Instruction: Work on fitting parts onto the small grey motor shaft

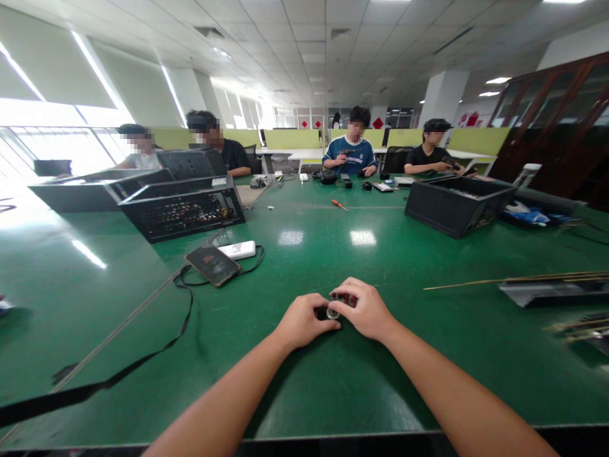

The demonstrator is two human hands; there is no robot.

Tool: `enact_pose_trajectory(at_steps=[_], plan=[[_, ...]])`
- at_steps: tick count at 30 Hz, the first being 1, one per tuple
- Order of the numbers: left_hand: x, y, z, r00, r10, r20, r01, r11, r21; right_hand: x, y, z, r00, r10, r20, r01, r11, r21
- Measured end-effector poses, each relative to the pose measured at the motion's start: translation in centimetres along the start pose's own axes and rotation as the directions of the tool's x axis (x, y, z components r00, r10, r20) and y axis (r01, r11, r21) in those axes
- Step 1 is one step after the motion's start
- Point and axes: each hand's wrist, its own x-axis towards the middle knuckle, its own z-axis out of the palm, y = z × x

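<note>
Green counter [304,254], office behind | small metal part [332,312] sat between both grips | left hand [304,320] and right hand [364,311] pinched it together, equally near; long axis unclear.

There is just the one view, worn on the person's head, looking forward and down across the green table [304,381]. Both forearms reach in from the bottom edge, so the left hand [302,320] and right hand [366,311] sit close, low centre; beyond them, the far seats look small.
</note>
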Motion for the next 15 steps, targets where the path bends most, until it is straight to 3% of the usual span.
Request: enact_pose_trajectory(at_steps=[9, 15], plan=[[-0.04, 0.06, 0.0, 1.0, 0.006, 0.001, -0.006, 1.0, -0.002, 0.1, -0.13, -0.53, 0.994, -0.012, -0.112, 0.021, 0.997, 0.077], [-0.06, -0.02, -0.09, 1.0, 0.009, 0.012, -0.009, 1.0, 0.007, 0.14, 0.43, -0.51, 0.993, -0.015, -0.12, 0.024, 0.997, 0.077]])
